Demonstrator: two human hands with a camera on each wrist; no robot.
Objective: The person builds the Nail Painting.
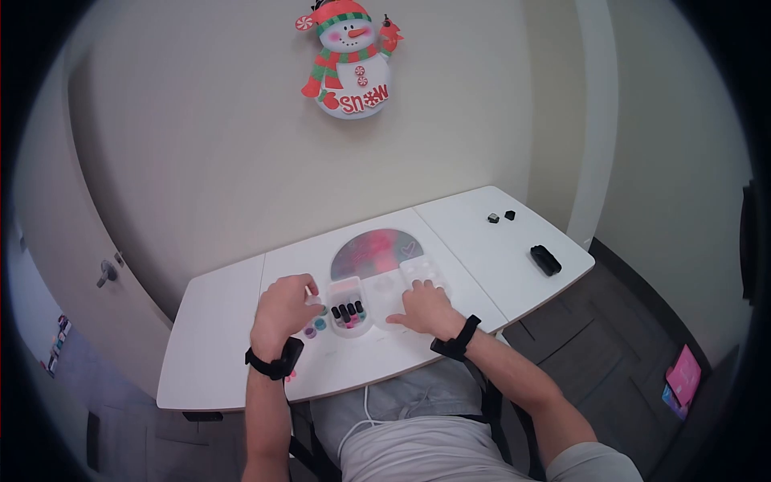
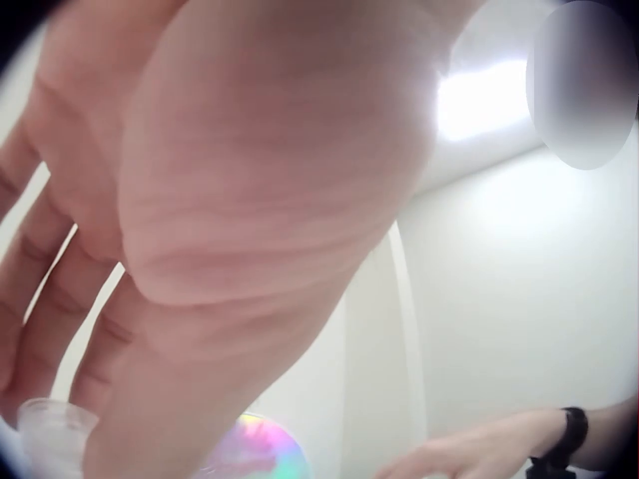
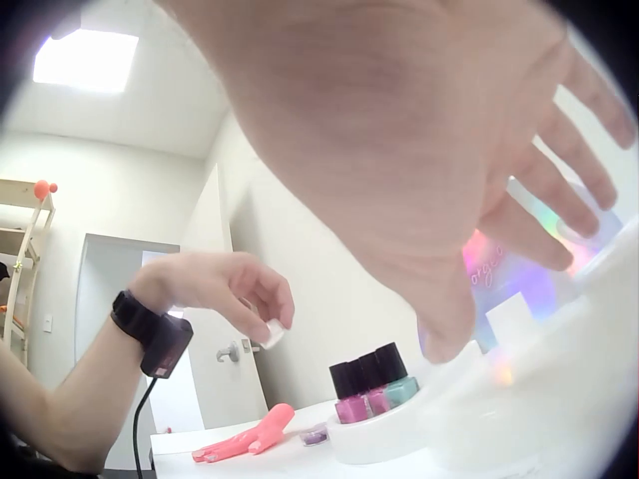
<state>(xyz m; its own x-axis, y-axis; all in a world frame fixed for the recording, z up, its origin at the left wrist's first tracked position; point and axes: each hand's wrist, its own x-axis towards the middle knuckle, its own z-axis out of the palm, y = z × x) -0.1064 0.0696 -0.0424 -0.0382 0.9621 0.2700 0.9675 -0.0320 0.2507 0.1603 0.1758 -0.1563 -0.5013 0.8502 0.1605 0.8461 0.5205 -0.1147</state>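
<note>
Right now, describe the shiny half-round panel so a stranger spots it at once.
Find the white table below the snowman. Near its middle, beyond the black-capped bottles, sits the panel: the one large half-circle, grey and pink, with a heart.

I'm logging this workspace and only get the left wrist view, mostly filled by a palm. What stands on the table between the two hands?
Observer: Small bottles with black caps, in a rounded white plastic tray.
Operator: My picture cuts off the right hand's fingertips. Where do they reach?
Observer: The head view shows the right hand with its fingers extended over the white plastic stand right of the bottles; I can't tell whether they touch it.
Operator: Anything pink lying on the table?
Observer: Yes, the right wrist view shows a glossy pink piece with finger-like prongs, apart from the tray.
</note>
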